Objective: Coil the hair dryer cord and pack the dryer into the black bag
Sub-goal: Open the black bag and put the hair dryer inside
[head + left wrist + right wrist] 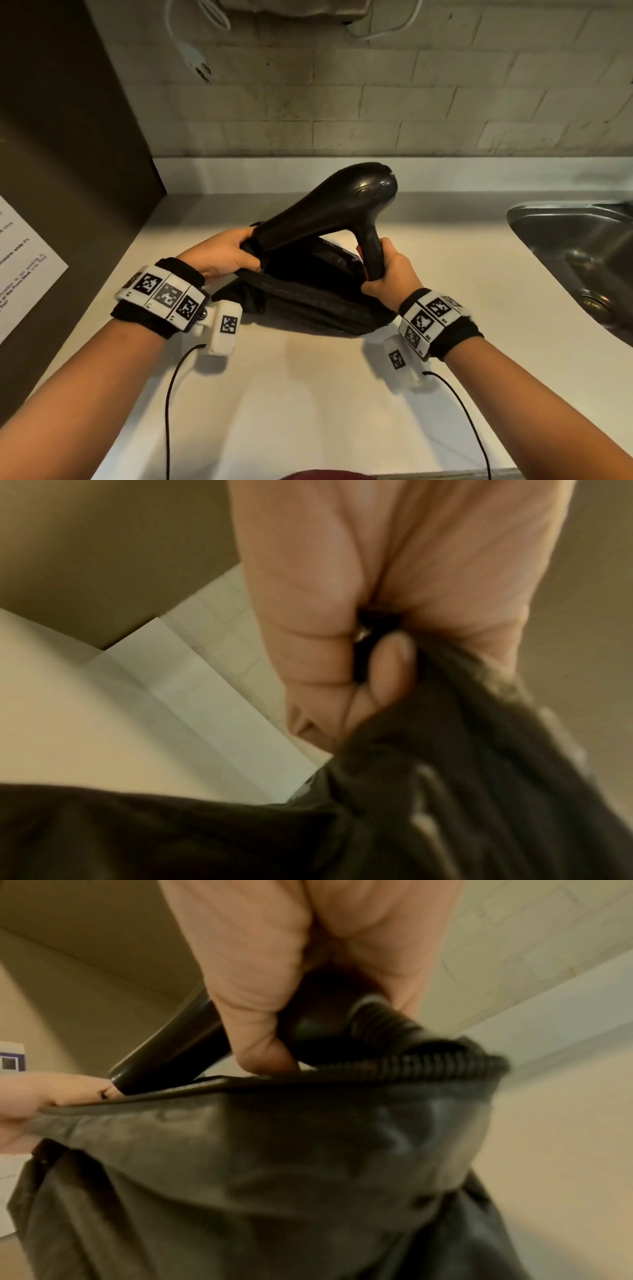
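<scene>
While my left hand (224,255) pinches the limp black bag (308,294) open, my right hand (390,270) grips the glossy black dryer (329,209) between them, nozzle seemingly entering the mouth.

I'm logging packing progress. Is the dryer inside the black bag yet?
Not yet. The dryer is mostly above the black bag; only its nozzle reaches the open mouth, which the left hand holds open.
</scene>
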`<state>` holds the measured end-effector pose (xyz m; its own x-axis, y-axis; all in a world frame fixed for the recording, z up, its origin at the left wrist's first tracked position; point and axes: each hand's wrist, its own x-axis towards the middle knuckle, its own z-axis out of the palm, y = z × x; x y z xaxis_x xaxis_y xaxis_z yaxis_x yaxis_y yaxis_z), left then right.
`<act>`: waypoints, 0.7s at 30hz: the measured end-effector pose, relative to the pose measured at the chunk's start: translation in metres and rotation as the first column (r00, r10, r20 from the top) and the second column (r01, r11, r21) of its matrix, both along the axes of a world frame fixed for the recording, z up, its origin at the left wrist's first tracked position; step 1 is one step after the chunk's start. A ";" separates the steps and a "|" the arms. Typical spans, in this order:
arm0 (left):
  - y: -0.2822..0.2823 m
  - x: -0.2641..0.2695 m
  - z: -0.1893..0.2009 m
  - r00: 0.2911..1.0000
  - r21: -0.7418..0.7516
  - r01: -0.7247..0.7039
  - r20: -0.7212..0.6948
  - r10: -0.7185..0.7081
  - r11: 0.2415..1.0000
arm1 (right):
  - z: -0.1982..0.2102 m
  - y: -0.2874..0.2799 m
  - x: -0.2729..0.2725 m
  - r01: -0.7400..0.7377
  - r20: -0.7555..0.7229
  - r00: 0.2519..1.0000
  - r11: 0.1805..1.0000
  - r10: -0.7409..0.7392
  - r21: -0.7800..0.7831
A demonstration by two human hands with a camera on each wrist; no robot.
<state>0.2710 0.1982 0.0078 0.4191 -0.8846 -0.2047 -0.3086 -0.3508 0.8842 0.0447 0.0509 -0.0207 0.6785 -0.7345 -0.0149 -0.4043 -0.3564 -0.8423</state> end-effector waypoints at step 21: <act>-0.015 -0.032 0.042 0.946 -0.267 0.078 0.323 0.013 0.961 | 0.004 0.000 -0.003 -0.045 -0.101 0.995 0.937 0.011 -0.345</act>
<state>0.2392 0.1836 0.0497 0.3922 -0.9011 0.1850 -0.5963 -0.0959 0.7970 0.0421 0.0508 -0.0169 0.7069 -0.6862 0.1713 -0.4625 -0.6317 -0.6221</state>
